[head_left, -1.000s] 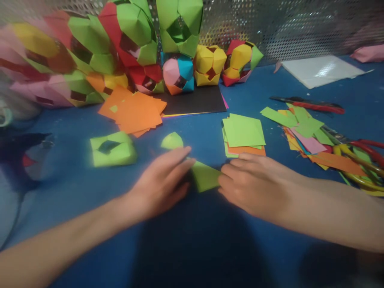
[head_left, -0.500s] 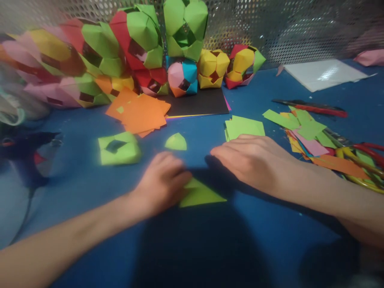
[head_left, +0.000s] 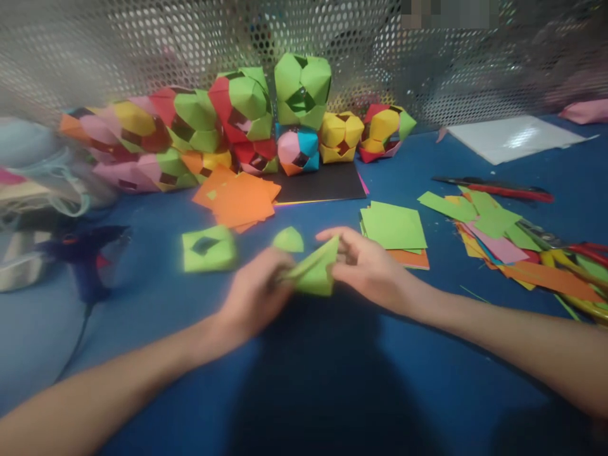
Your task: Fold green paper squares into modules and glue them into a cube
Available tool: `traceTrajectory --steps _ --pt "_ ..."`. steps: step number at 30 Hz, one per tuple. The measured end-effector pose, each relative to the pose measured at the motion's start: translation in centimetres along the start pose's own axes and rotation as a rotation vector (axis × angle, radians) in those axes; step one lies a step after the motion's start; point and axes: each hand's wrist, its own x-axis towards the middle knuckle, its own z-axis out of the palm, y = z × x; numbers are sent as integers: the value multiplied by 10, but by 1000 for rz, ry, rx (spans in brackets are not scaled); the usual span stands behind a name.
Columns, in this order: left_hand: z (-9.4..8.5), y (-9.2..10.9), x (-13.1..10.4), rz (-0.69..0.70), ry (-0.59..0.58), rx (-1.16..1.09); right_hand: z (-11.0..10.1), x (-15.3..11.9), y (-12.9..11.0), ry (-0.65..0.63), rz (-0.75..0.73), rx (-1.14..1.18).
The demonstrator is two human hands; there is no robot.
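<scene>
Near the centre of the frame, the folded green paper (head_left: 316, 273) is between the two hands; left hand (head_left: 259, 285) pinches it, right hand (head_left: 363, 266) touches its right edge, fingers curled.

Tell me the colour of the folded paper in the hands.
Light green, seen best in the head view: the folded paper.

Toward me, the blue desk (head_left: 304, 386) gives me open passage; farther out, the green square stack (head_left: 396, 226), scrap pile (head_left: 498, 231) and stacked paper balls (head_left: 247, 120) block the way.
</scene>
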Motion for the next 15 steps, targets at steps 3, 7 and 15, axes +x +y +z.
traceTrajectory --steps 3,7,15 --pt "2 4 -2 -213 -31 -165 6 0 5 51 -39 45" --pt "2 15 -2 -361 -99 -330 9 -3 8 81 -92 23" --pt "4 6 3 -515 -20 -483 8 -6 15 10 -264 -121"
